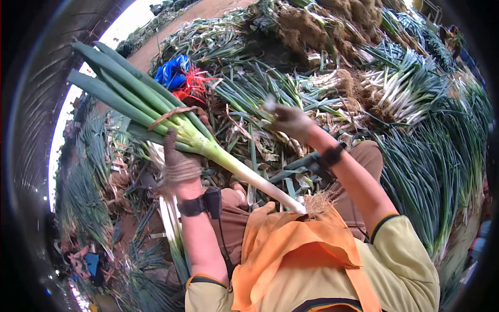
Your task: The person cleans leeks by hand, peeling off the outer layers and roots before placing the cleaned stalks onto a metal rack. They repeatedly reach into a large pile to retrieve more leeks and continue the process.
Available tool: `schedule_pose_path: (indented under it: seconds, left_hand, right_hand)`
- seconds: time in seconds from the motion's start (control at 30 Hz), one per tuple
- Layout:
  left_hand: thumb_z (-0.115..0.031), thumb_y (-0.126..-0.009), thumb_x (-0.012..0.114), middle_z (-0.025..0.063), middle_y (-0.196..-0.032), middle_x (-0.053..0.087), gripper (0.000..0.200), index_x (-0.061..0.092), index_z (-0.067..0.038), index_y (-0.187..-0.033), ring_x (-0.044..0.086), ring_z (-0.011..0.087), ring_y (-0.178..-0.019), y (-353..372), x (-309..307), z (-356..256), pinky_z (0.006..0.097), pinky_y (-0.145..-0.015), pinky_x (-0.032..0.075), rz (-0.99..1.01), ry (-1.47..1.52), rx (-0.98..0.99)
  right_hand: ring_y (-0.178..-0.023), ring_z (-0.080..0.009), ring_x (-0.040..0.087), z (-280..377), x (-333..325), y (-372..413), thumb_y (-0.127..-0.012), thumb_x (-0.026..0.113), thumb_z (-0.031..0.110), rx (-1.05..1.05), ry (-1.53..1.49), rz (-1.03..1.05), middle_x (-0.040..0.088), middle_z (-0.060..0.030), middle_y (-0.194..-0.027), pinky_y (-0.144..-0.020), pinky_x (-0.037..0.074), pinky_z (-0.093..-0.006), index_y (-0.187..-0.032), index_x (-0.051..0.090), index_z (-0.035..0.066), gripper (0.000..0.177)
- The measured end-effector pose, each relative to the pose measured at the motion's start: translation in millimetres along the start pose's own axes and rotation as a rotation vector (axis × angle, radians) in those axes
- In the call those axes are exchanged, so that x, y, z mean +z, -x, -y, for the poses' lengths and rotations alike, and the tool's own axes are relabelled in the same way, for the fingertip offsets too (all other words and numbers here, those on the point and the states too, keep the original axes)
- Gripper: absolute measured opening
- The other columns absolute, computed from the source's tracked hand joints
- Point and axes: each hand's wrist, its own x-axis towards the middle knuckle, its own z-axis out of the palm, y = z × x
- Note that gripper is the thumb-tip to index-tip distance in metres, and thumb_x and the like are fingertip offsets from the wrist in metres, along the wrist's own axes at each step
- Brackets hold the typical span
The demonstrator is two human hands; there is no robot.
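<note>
A large leek (236,166) slants across my lap, its broad green leaves at the upper left and its white stem running down to the roots (319,203) by the orange apron (301,244). My left hand (182,164), in a dirty glove, is closed around it where the leaves fan out. A dry brownish leaf (169,115) lies across the green part. My right hand (292,122), also gloved, is raised apart from the leek, above the leafy heap. Motion smears its fingers, and a pale blur shows at their tips.
Loose leeks and trimmed leaves (260,140) cover the ground before me. White-stemmed bundles (403,91) lie at the upper right, with long green leaves (421,177) below them. Blue plastic (174,72) and red ties (195,80) sit behind the held leek.
</note>
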Motion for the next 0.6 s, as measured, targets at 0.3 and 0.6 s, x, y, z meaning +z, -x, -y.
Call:
schedule_pose_path:
  seconds: [0.3,0.6]
  left_hand:
    - [-0.012,-0.073,0.064,0.0143,-0.113,0.050,0.057,0.036,-0.002,-0.123,0.050,0.0314,-0.104,-26,-17,32,0.0418,-0.083,0.046,0.068,-0.197,-0.062]
    - [-0.024,-0.073,0.063,0.0187,-0.127,0.036,0.071,0.024,-0.008,-0.131,0.039,0.0355,-0.114,-9,-15,26,0.0501,-0.093,0.035,0.082,0.025,-0.059]
  right_hand:
    - [-0.067,-0.0235,0.061,164,8,-82,-0.070,0.061,0.039,-0.288,0.579,0.078,0.063,-0.0076,-0.077,-0.063,0.049,-0.0332,-0.090,0.065,0.016,0.031]
    - [-0.067,-0.0188,0.057,-2,-222,-39,-0.076,0.058,0.021,0.058,0.322,-0.732,0.061,-0.0063,-0.086,-0.063,0.047,-0.0292,-0.098,0.061,0.008,0.025]
